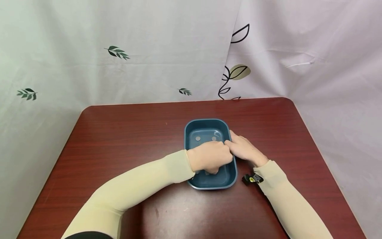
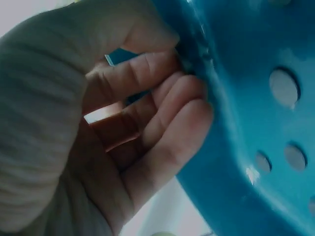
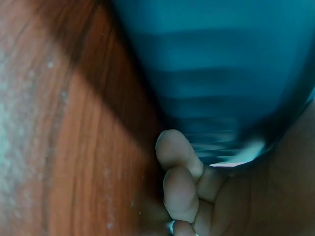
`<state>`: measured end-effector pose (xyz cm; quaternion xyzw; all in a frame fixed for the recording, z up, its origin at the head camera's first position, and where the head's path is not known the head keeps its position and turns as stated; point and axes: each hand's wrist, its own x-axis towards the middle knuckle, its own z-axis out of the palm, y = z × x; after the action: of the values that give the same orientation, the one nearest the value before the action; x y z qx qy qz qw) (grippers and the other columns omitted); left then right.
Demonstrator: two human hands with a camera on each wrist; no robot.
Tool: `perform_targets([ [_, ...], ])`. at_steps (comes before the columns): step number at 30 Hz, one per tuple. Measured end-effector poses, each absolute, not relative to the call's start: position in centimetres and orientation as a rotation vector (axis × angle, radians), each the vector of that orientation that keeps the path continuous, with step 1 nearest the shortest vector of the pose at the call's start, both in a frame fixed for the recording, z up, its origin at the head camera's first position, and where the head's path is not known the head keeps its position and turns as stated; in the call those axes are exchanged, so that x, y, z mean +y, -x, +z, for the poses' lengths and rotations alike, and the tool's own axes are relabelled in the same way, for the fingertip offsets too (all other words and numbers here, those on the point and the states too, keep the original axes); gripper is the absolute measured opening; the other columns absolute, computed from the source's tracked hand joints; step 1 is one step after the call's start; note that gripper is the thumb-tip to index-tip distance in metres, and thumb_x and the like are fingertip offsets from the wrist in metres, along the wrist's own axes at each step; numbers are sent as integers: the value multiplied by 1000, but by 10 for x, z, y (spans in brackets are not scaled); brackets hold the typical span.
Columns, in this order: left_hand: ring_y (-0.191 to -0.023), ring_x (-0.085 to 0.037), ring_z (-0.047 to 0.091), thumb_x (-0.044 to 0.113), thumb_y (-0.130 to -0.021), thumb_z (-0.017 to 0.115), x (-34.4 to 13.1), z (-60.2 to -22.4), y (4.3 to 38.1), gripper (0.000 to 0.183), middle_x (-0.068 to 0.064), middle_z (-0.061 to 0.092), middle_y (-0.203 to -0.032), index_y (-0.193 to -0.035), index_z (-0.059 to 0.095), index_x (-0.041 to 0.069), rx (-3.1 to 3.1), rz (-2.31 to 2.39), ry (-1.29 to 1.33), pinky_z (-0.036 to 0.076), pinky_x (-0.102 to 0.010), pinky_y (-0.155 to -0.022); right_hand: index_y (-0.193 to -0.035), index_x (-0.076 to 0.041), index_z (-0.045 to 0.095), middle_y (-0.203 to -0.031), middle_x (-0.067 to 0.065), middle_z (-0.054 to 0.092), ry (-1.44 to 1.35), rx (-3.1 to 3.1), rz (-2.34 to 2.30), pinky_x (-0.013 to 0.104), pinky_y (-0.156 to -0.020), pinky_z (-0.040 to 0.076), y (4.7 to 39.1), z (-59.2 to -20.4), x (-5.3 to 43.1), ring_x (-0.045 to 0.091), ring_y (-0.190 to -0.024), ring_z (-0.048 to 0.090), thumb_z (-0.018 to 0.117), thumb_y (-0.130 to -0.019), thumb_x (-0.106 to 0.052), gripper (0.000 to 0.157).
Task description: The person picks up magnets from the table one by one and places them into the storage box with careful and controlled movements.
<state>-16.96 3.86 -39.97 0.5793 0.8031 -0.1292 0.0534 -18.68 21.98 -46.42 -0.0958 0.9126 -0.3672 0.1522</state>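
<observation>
A blue rectangular tray (image 1: pixel 215 181) with rounded corners stands on the table. Small round silvery coins lie flat on its floor, among them a coin (image 1: pixel 198 138) at the far left and another coin (image 1: pixel 214 138) at the far right. Reaching in from the left, my left hand (image 1: pixel 210 155) has its fingers bent, with thumb and fingertips close together at the tray wall; I cannot tell whether a coin is between them. Several coins, such as a large coin (image 2: pixel 284 87), show beside these fingertips. My right hand (image 1: pixel 243 146) grips the tray's right side, thumb at the rim, curled fingers (image 3: pixel 176 152) low against the outer wall.
The reddish-brown wooden table (image 1: pixel 134 132) reaches out on all sides of the tray. Behind it hangs a pale curtain (image 1: pixel 149 76) with leaf prints. A small black device (image 1: pixel 252 179) is strapped at the right wrist.
</observation>
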Motion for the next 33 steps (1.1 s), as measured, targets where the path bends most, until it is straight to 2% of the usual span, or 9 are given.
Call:
perform_targets([
  [2, -79, -18, 70, 21, -85, 75, 39, -403, 166, 15, 3, 72, -92, -100, 76, 20, 2413, -418, -1793, 59, -30, -72, -138, -14, 48, -90, 5, 63, 271, 2620, -1036, 36, -81, 42, 187, -464, 219, 22, -90, 59, 45, -100, -25, 40],
  [5, -79, -16, 71, 24, -87, 75, 41, -407, 160, 15, 4, 73, -91, -101, 76, 22, 2385, -452, -1830, 60, -29, -72, -141, -13, 46, -85, 5, 61, 279, 2624, -1014, 35, -79, 42, 187, -463, 218, 22, -87, 59, 44, -99, -23, 43],
  [13, -85, -12, 73, 31, -92, 73, 53, -413, 147, 20, 5, 76, -100, -111, 77, 26, 2335, -617, -1880, 61, -25, -80, -152, -12, 40, -115, 9, 67, 263, 2638, -988, 39, -87, 44, 187, -463, 218, 25, -100, 60, 44, -101, -25, 53],
  [19, -85, -13, 74, 31, -95, 71, 56, -422, 142, 20, 5, 76, -104, -114, 77, 28, 2358, -669, -1839, 62, -27, -75, -150, -12, 41, -113, 10, 68, 250, 2626, -990, 39, -89, 44, 188, -465, 218, 24, -101, 60, 44, -100, -25, 52],
  [27, -80, -13, 74, 29, -97, 69, 54, -426, 142, 17, 4, 77, -101, -111, 79, 27, 2392, -632, -1817, 62, -28, -67, -152, -9, 40, -113, 11, 67, 278, 2623, -974, 40, -88, 43, 188, -463, 219, 24, -101, 59, 44, -101, -24, 53],
  [33, -78, -13, 75, 27, -100, 66, 53, -424, 140, 16, 3, 77, -100, -110, 79, 26, 2419, -607, -1817, 62, -27, -66, -153, -14, 40, -122, 10, 67, 239, 2618, -997, 40, -92, 44, 187, -465, 219, 24, -106, 59, 44, -100, -26, 54],
])
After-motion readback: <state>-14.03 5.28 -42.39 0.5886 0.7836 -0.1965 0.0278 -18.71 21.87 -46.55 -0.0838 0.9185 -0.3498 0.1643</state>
